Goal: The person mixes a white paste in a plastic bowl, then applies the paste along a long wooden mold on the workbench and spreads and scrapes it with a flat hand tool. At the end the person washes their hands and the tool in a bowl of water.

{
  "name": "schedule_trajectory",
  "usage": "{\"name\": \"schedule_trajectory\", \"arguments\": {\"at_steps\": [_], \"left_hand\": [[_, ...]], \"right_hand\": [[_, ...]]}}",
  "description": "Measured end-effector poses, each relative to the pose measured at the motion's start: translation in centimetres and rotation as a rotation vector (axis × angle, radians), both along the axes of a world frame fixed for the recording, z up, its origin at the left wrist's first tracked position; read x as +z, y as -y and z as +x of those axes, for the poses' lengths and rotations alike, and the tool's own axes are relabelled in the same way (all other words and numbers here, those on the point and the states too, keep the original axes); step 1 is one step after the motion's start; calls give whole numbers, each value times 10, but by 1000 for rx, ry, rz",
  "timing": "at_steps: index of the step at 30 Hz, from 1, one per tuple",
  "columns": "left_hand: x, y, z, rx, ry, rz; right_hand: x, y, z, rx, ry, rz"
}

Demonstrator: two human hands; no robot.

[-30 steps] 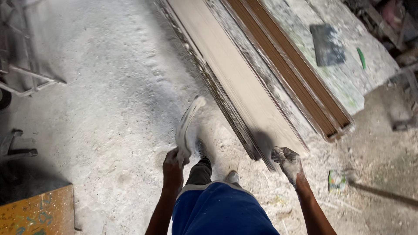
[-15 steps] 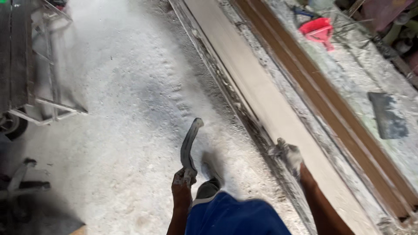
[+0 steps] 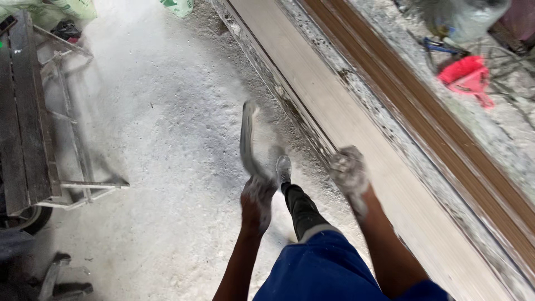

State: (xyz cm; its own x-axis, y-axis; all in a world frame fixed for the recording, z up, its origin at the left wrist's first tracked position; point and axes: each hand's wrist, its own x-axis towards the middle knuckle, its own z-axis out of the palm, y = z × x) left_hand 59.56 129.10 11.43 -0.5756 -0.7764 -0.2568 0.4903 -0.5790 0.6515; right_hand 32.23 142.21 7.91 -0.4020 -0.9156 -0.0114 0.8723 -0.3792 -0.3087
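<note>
The dusty white floor (image 3: pixel 167 145) takes up most of what I see, and along its right side runs the long pale slab (image 3: pixel 356 128) in its mould, stretching from the top of the view down past my right arm, with a brown wooden rail (image 3: pixel 446 150) beside it on the far side. At the left stands a metal cart (image 3: pixel 33 122) with dark planks and a wheel low down. At the very top, two sacks lie against the floor's far edge: a green-and-white one (image 3: pixel 72 8) in the left corner and a smaller white one with green print (image 3: pixel 179 5) near the slab's head (both cut off by the frame, so I cannot tell their full shape). A red plastic dustpan-like thing (image 3: pixel 468 75) sits among clutter at upper right.

My left hand (image 3: pixel 257 200), coated in pale dust, is clamped round the lower end of a curved grey tool (image 3: pixel 246 139). Its long axis runs nearly straight away from me, the free end pointing up the floor, just left of the slab's edge; it rises directly above my fist. My right hand (image 3: pixel 348 170), also dust-caked, hangs loosely curled over the slab's near edge, holding nothing I can make out (it is blurred). My foot (image 3: pixel 283 166) shows between the hands.
</note>
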Motion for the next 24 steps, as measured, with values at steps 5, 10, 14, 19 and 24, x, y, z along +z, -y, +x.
{"name": "schedule_trajectory", "arguments": {"at_steps": [5,10,14,19,24], "left_hand": [[15,147,-129,77,-185,91],[52,283,-193,168,-95,-202],[45,371,-219,315,28,-84],[2,492,-240,234,54,-210],[-40,604,-242,328,394,-355]], "right_hand": [[-10,227,27,39,37,-5],[22,388,15,51,103,-67],[46,476,-4,72,-54,-41],[61,535,-5,-154,-352,259],[55,607,-3,-242,-44,355]]}}
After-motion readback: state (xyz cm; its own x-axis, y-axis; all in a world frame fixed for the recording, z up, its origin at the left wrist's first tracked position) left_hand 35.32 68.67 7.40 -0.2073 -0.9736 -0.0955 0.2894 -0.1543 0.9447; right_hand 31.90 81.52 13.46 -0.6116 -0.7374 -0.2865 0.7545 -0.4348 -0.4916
